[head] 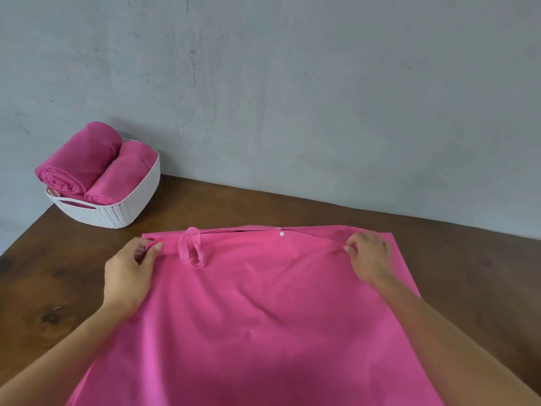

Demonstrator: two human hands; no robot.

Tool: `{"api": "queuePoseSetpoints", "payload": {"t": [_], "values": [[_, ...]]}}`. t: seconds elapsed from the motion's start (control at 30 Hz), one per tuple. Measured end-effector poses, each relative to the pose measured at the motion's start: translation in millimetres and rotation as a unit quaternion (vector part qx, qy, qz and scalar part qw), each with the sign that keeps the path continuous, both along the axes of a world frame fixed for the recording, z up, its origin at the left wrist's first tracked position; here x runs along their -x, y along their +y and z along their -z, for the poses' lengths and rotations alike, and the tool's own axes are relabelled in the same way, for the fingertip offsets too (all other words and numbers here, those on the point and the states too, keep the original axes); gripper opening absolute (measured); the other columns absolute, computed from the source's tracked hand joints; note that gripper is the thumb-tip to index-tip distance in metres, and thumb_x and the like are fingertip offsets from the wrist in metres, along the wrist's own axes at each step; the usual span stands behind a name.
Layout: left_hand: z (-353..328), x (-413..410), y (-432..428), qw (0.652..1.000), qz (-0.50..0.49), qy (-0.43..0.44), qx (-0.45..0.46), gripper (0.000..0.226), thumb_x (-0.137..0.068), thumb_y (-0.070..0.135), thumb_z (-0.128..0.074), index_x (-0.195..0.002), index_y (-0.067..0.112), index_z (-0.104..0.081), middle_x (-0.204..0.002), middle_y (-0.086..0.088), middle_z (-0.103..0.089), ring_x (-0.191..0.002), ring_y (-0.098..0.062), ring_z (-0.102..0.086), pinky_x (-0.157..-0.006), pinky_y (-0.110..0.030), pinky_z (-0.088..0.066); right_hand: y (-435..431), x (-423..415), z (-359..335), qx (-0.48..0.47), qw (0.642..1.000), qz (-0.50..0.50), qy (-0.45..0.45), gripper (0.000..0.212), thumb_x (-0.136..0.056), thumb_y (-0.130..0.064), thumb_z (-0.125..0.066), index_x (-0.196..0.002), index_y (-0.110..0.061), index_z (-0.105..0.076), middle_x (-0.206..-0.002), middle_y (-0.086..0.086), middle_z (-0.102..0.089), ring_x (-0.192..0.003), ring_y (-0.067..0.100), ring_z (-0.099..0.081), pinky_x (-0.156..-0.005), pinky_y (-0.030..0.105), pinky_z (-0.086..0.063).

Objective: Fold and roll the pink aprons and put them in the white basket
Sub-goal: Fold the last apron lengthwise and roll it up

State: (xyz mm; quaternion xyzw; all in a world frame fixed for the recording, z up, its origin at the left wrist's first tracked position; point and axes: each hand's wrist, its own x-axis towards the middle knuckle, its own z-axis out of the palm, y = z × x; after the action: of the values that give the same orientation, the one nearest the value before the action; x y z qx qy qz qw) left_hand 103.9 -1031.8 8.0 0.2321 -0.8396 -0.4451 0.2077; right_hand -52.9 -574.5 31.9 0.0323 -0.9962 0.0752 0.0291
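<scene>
- From the head view, your pink apron (263, 317) lies spread across the brown wooden table (44, 273). It runs from the near edge of the picture out to a folded far edge in front of you.
- Your left hand (128, 276) is at the far-left part of that edge. Its thumb and fingers are closed together, pinching a narrow fold of the cloth.
- Your right hand (370, 259) is at the far-right part of the same edge. Its fingers are curled down and nip the fabric, which pulls into a taut ridge between your two hands.
- A loop of pink strap (191, 247) lies on the apron just beside your left hand, on its inner side.
- A small white snap (282, 234) shows on the cloth near the far edge, between your hands.
- The white basket (117, 215) stands at the far-left corner of the table, close to the grey wall (292, 98) and well apart from the spread apron.
- Two rolled aprons (76, 162) lie side by side in the basket, touching. The left one rides higher and sticks out past the rim.
</scene>
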Motion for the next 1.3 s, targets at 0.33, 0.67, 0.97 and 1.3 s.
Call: {"api": "queuePoseSetpoints", "payload": {"t": [0.33, 0.67, 0.97, 1.3], "values": [[1, 4, -1, 0.999, -0.004, -0.021, 0.031, 0.019, -0.099, 0.03, -0.063, -0.09, 0.013, -0.065, -0.084, -0.001, -0.067, -0.079, 0.021, -0.054, -0.067, 0.001, -0.033, 25, -77, 29, 0.079, 0.993, -0.002, 0.085, 0.007, -0.097, -0.023, -0.061, -0.091, -0.024, -0.063, -0.099, -0.007, -0.059, -0.097, 0.019, -0.052, -0.086, 0.04, -0.041], [3, 4, 2, 0.998, -0.015, -0.028, 0.053, 0.023, -0.099, 0.03, -0.063, -0.088, 0.011, -0.063, -0.081, -0.005, -0.066, -0.077, 0.025, -0.052, -0.068, 0.0, -0.031, 33, 4, -12, 0.058, 0.993, 0.048, 0.086, 0.016, -0.099, -0.023, -0.056, -0.091, -0.013, -0.065, -0.091, 0.006, -0.067, -0.094, 0.032, -0.055, -0.076, 0.041, -0.047], [5, 5, 1, 0.998, -0.023, -0.028, 0.058, 0.021, -0.099, 0.029, -0.064, -0.09, 0.011, -0.065, -0.082, -0.005, -0.067, -0.076, 0.024, -0.052, -0.067, -0.006, -0.034, 51, 40, -16, -0.093, 0.988, 0.113, -0.053, 0.028, -0.088, -0.01, -0.061, -0.114, -0.017, -0.068, -0.129, 0.009, -0.048, -0.123, 0.03, -0.04, -0.094, 0.041, -0.045], [2, 5, 6, 0.998, 0.0, -0.025, 0.058, 0.02, -0.1, 0.031, -0.063, -0.088, 0.014, -0.064, -0.084, -0.004, -0.067, -0.086, -0.024, -0.06, -0.082, -0.029, -0.042, 86, 12, -30, -0.035, 0.991, 0.129, -0.017, 0.025, -0.084, 0.003, -0.047, -0.097, 0.001, -0.069, -0.102, 0.019, -0.059, -0.101, 0.039, -0.056, -0.08, 0.041, -0.051]]}}
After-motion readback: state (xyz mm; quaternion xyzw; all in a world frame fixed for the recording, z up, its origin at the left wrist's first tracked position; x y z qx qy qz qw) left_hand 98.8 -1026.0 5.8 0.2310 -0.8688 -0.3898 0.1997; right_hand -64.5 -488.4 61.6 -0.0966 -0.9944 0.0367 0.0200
